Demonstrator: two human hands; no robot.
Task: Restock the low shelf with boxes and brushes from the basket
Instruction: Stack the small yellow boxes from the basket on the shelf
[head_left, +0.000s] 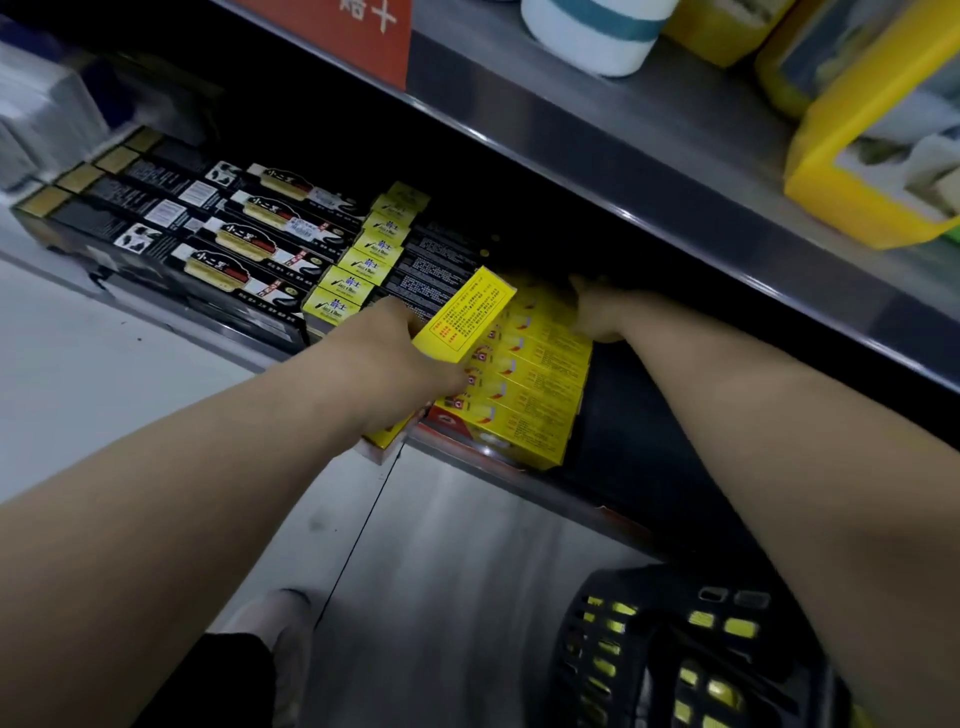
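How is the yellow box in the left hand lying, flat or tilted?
Tilted: the left hand holds the box angled above the flat stack.

Tilted yellow box (467, 314) above row of yellow boxes (540, 400) at front edge of shelf (561, 496); black basket (623, 654), yellow items inside, below.

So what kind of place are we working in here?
Most likely a shop aisle: a low shelf holding rows of identical yellow boxes and black cartons, a red sign above, and a black basket on the floor.
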